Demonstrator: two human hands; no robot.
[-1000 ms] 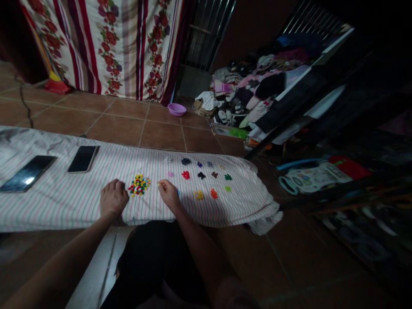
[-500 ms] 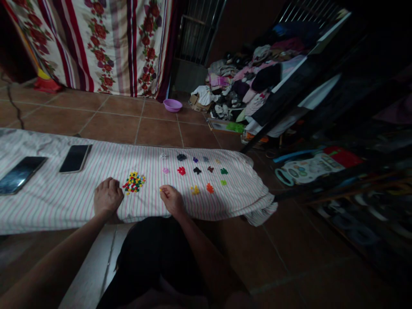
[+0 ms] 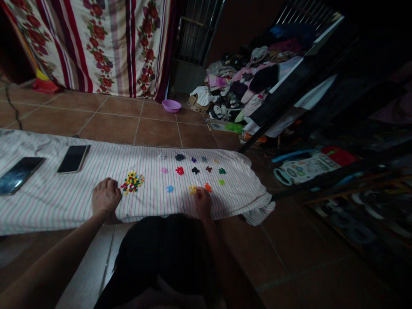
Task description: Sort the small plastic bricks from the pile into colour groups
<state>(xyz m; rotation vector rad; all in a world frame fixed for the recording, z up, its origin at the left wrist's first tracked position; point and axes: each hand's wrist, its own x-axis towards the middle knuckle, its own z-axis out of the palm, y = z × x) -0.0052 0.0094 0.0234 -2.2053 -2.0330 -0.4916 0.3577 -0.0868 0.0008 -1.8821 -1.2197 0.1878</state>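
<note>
Beside the mixed pile of small coloured pieces (image 3: 132,183), my left hand (image 3: 106,195) rests on the striped cloth (image 3: 96,171), its fingers curled and their grip hidden. My right hand (image 3: 202,199) is pinched at the right edge of the yellow pile (image 3: 192,189), just below the orange pile (image 3: 208,187); whatever is between its fingertips is too small to make out. Single-colour piles lie around it: light blue (image 3: 170,189), red (image 3: 179,171), black (image 3: 195,170), pink (image 3: 164,170), dark green (image 3: 222,171) and several others.
Two phones, one (image 3: 74,159) nearer the pile and one (image 3: 21,175) at the far left, lie on the cloth. Beyond it on the tiled floor are a purple basin (image 3: 171,106) and a heap of clothes (image 3: 244,81). A dark pole (image 3: 257,139) slants past the cloth's right end.
My right hand has moved right, from near the light blue pile, carrying a yellow piece, to the yellow pile. The light blue pile is now uncovered. My left hand stays in place.
</note>
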